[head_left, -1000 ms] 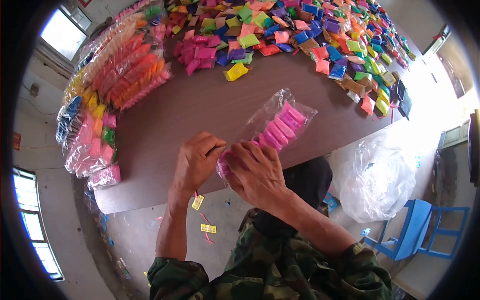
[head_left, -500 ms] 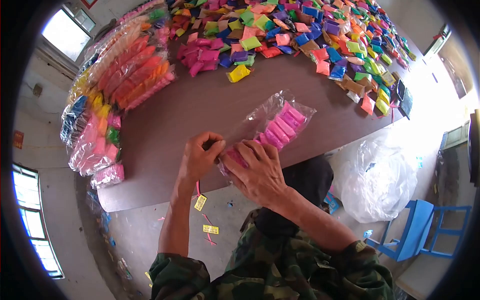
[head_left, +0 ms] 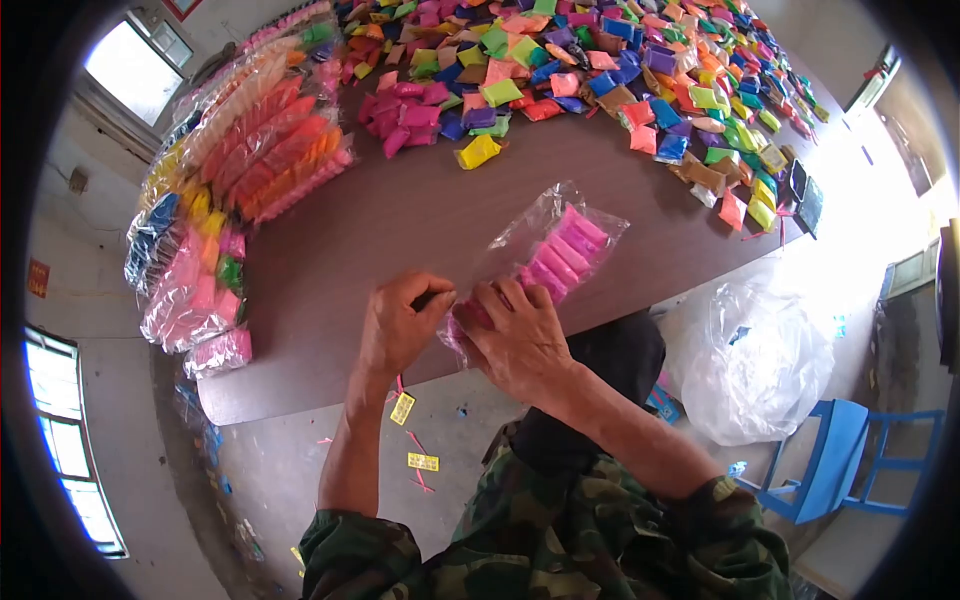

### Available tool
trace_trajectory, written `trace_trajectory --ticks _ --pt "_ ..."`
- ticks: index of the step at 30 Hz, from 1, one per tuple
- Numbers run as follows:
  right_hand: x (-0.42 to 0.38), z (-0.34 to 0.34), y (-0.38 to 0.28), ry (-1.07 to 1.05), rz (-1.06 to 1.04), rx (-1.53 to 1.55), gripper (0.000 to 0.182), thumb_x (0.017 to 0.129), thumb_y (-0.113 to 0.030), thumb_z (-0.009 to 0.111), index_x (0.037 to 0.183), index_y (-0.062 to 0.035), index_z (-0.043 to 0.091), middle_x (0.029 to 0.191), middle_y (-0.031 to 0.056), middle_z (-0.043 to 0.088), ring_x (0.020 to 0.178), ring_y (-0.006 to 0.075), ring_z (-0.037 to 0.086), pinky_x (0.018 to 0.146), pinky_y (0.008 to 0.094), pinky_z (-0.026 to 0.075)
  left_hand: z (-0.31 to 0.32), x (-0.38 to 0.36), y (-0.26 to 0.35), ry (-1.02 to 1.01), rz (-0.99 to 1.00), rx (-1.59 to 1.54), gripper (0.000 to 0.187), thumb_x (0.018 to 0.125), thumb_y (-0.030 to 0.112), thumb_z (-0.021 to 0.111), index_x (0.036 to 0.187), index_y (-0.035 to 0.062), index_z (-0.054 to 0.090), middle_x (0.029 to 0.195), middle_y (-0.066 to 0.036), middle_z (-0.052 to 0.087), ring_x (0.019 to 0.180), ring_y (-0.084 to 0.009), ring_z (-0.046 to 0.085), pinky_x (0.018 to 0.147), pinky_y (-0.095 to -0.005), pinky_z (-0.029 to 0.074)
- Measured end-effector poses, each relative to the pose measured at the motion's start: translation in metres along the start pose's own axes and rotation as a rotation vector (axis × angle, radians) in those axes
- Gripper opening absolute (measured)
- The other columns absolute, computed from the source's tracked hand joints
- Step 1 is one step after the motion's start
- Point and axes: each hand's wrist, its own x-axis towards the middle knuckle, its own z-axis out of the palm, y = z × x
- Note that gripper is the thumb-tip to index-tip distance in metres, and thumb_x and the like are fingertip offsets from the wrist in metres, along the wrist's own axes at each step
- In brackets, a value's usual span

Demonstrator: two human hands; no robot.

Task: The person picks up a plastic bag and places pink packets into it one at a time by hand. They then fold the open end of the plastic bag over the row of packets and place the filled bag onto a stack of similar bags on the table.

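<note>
Both hands meet at the near edge of a brown table [head_left: 400, 215], pinching the gathered mouth of a clear plastic bag [head_left: 545, 250] filled with pink packets. The left hand [head_left: 398, 325] is curled closed, its thumb and forefinger nipping the bag's neck from the left. The right hand [head_left: 520, 335] lies over the same end from the right, fingers bent down onto the plastic, so the grip of both hands is shut on the bag's near end, the two hands almost touching.

From that grip the bag runs away and to the right across the table, its long axis slanting up toward the far right. The pink packets [head_left: 560, 255] sit side by side in a row inside it, and the far end flares loose and wrinkled. The bag's body rests on the table; only the pinched neck is held.

A thin pink tie with a small yellow tag [head_left: 402, 407] hangs below the left hand, over the table's edge.

Farther out, bare table surrounds the bag. To the left, filled bags [head_left: 240, 160] of orange, yellow, pink and blue packets are stacked along the table's edge. Beyond, a wide spread of loose coloured packets [head_left: 620, 70] covers the far table, a single yellow packet [head_left: 477, 151] nearest. Nothing lies between the hands and the bag. A white plastic sack [head_left: 755, 365] and a blue chair [head_left: 850, 455] stand on the floor to the right.
</note>
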Motion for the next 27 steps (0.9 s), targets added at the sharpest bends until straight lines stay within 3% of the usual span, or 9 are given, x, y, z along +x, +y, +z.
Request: trace_trajectory --ticks 4,7,13,19,25,27 --pt "-0.008 0.008 0.001 0.105 0.003 0.046 0.034 0.084 -0.016 0.074 0.116 -0.0071 0.070 0.126 0.0095 0.062 0.123 0.0296 0.056 0.101 0.0477 0.043 0.009 -0.014 0.007 0.068 0.096 -0.003 0.012 0.089 0.000 0.078 0.101 -0.0002 0.077 0.089 -0.015 0.074 0.079 -0.0274 0.073 0.069 -0.0368 0.056" --pt "-0.008 0.016 0.006 0.162 0.074 0.137 0.036 0.081 -0.018 0.085 0.113 -0.0098 0.069 0.130 0.0093 0.063 0.114 0.0312 0.065 0.093 0.0439 0.047 0.016 -0.020 0.006 0.094 0.179 0.027 0.012 0.090 -0.003 0.077 0.102 -0.0003 0.076 0.090 -0.014 0.073 0.079 -0.0239 0.071 0.069 -0.0340 0.056" --pt "-0.010 0.005 0.004 0.192 0.144 0.213 0.046 0.073 -0.014 0.091 0.112 -0.0074 0.068 0.124 0.0090 0.061 0.107 0.0301 0.068 0.090 0.0431 0.053 0.024 -0.032 0.016 0.105 0.225 0.124 0.013 0.089 -0.004 0.077 0.101 0.0003 0.076 0.091 -0.014 0.070 0.079 -0.0309 0.071 0.068 -0.0358 0.056" --pt "-0.011 0.003 0.006 0.191 0.152 0.244 0.043 0.072 -0.012 0.091 0.108 -0.0057 0.068 0.121 0.0096 0.060 0.105 0.0325 0.068 0.088 0.0434 0.055 0.028 -0.038 0.020 0.100 0.320 0.376 0.020 0.084 -0.004 0.074 0.100 0.0072 0.072 0.092 -0.007 0.063 0.084 -0.0287 0.070 0.070 -0.0428 0.056" --pt "-0.013 0.002 0.013 0.132 0.181 0.297 0.055 0.071 -0.006 0.089 0.118 -0.0047 0.060 0.123 0.0122 0.058 0.106 0.0383 0.067 0.087 0.0447 0.056 0.032 -0.043 0.018 0.056 0.419 0.500 0.024 0.072 -0.006 0.070 0.092 0.0063 0.065 0.094 -0.007 0.061 0.089 -0.0277 0.069 0.072 -0.0425 0.057" --pt "-0.012 0.004 0.013 0.167 0.180 0.332 0.053 0.073 0.003 0.080 0.121 -0.0028 0.058 0.119 0.0157 0.057 0.106 0.0395 0.066 0.087 0.0461 0.055 0.030 -0.043 0.018 0.023 0.434 0.500 0.022 0.073 -0.005 0.070 0.092 0.0057 0.065 0.094 -0.007 0.060 0.088 -0.0282 0.068 0.073 -0.0426 0.057"
